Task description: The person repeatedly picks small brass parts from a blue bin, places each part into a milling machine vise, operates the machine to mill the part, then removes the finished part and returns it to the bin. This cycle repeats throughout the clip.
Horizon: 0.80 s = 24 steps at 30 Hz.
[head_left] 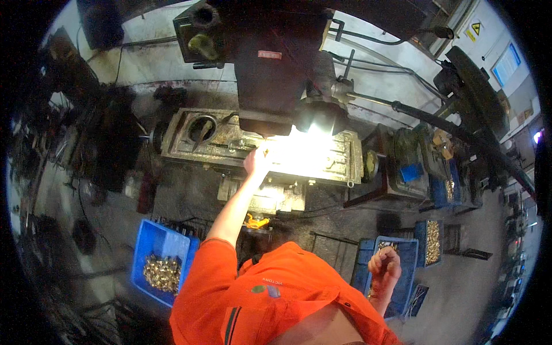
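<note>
My left hand (257, 161) reaches out to the worktable (224, 150) of a drilling or milling machine, just below its dark head (270, 75). Its fingers are closed at the edge of a bright glare, which hides what they grip. Off to the right, my right hand (384, 264) is raised over a blue crate (409, 250) with brass-coloured metal parts in it. The fingers of this hand are curled in; whatever they hold, if anything, is too small to make out.
A blue crate (144, 244) of brass-coloured parts (162, 273) stands on the floor at left. Another blue crate of brass parts (433, 241) is farther right. A yellow-orange object (256, 222) sits below the worktable. A lit lamp (317, 127) shines onto the table.
</note>
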{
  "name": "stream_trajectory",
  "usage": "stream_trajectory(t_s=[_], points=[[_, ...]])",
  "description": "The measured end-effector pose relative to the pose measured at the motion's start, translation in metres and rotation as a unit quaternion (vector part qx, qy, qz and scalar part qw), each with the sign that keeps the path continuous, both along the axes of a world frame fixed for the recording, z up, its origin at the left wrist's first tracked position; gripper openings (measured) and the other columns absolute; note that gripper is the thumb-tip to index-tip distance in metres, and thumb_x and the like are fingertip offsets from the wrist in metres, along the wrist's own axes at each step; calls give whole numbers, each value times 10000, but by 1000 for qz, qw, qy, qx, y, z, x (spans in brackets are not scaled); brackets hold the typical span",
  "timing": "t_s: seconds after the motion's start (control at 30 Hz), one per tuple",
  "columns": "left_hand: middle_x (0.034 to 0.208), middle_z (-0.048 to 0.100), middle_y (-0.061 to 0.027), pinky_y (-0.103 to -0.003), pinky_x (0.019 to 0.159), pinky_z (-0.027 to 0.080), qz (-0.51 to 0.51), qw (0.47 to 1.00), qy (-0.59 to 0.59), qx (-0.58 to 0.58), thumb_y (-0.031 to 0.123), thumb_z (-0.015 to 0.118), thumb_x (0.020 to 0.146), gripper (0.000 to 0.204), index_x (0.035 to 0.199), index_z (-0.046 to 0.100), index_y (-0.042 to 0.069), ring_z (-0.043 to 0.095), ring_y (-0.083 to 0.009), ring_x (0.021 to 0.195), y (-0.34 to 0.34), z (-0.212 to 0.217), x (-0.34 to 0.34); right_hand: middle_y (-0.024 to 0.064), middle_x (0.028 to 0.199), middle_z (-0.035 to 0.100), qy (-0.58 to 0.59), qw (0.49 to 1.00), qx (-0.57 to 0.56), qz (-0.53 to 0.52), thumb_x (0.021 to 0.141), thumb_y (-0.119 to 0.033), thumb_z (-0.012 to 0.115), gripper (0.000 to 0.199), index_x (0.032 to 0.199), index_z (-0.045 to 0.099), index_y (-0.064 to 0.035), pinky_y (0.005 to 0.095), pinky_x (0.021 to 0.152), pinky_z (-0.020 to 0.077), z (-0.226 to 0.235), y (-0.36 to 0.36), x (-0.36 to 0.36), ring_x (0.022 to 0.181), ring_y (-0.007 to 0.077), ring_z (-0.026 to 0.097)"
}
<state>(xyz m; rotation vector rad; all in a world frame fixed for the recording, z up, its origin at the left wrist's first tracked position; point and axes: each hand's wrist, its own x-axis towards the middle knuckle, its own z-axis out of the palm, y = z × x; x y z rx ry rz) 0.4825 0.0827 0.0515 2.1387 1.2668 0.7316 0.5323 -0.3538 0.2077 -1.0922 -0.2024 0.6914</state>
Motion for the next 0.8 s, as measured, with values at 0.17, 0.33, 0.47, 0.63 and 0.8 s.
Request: stream_trajectory(t_s=[0.17,0.33,0.47,0.63,0.8], points=[[776,635,-117,-414,624,468,-37,999,9,17,311,599,743,228,906,602,150,610,-303,722,9,-10,11,13,535,383,14,1000,-26,-11,817,-192,483,181,700,470,-55,246,384,261,-6,4,-4,406,106,330],[834,630,-131,-396,629,471,-192,972,85,107,297,591,743,263,877,601,71,610,-254,756,-11,-57,19,5,567,354,41,998,9,53,711,-231,600,234,760,458,-53,232,417,279,-53,-3,12,459,103,344],[749,615,-118,-364,600,457,-312,946,-14,-87,402,588,756,330,796,604,74,587,-252,663,-105,-18,24,142,916,576,24,987,-157,23,734,-141,567,313,1003,524,14,290,626,449,-110,25,25,755,216,558],[689,611,-112,-364,594,473,-472,874,64,-97,284,634,724,226,784,580,73,607,-287,657,-194,4,29,151,1173,518,67,993,-35,95,735,-255,618,618,1226,409,56,375,915,413,-145,59,31,1070,238,509],[694,617,-124,-345,581,484,-491,866,1,-89,250,670,700,247,838,592,61,622,-272,660,-227,-4,26,143,1119,556,73,993,25,93,732,-142,524,445,1116,510,83,366,904,421,-169,60,26,997,228,554]])
